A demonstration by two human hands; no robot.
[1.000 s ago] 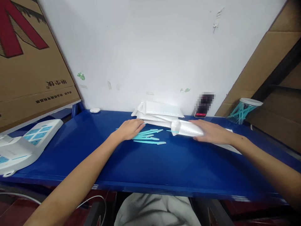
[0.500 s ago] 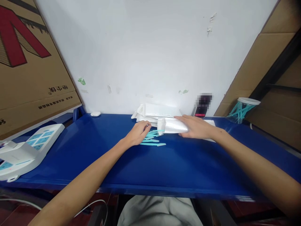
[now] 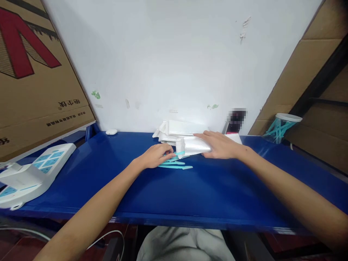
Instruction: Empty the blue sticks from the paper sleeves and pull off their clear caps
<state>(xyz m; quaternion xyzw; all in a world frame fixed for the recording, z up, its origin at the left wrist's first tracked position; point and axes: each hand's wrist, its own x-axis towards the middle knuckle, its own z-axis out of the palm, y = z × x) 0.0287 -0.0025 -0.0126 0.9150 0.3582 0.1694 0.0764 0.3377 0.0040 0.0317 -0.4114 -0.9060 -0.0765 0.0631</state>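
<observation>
My right hand (image 3: pixel 221 145) grips a shiny white plastic packet (image 3: pixel 196 145), its mouth facing left. My left hand (image 3: pixel 157 156) is closed in a pinch on a slim teal eyebrow razor (image 3: pixel 179 153), whose far end is at the packet's mouth; I cannot tell how far inside it reaches. Several more teal eyebrow razors (image 3: pixel 178 167) lie on the blue table (image 3: pixel 174 195) below and beside my left hand, partly covered by it. Just behind the hands lies a pile of white packets (image 3: pixel 187 127), against the wall. A white sheet or packet (image 3: pixel 235 137) shows behind my right hand.
A phone (image 3: pixel 234 125) leans on the wall at the right. Farther right stands a clear jar (image 3: pixel 277 130) of teal sticks with a white lid. At left are a white power strip (image 3: pixel 58 154) and a small white case (image 3: pixel 111 132). Cardboard (image 3: pixel 40 87) borders the left side.
My right hand and the packet have moved left, toward my left hand. My left hand has shifted slightly left and down, and the razor in it is now tilted up at the packet's mouth.
</observation>
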